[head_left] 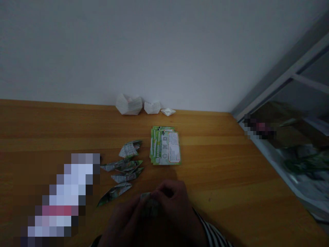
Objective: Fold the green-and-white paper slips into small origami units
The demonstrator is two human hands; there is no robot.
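Close to the table's near side, my left hand [125, 218] and my right hand [174, 206] pinch a small folded piece of printed paper [149, 207] between them. The lower part of the paper lies in shadow, so its folds are hard to make out. To the left of my hands are several folded printed paper pieces with pointed ends, among them an upper one [130, 149] and a lower one [114, 192]. Beyond my hands lies a stack of green-and-white printed sheets [166, 147].
Against the wall [164, 51] stand a large white folded paper piece [129, 105], a smaller one [152, 107] and a flat pointed one [168, 112]. A pixelated area covers the wooden table [218, 154] at left. A framed glass pane [290, 137] borders the right.
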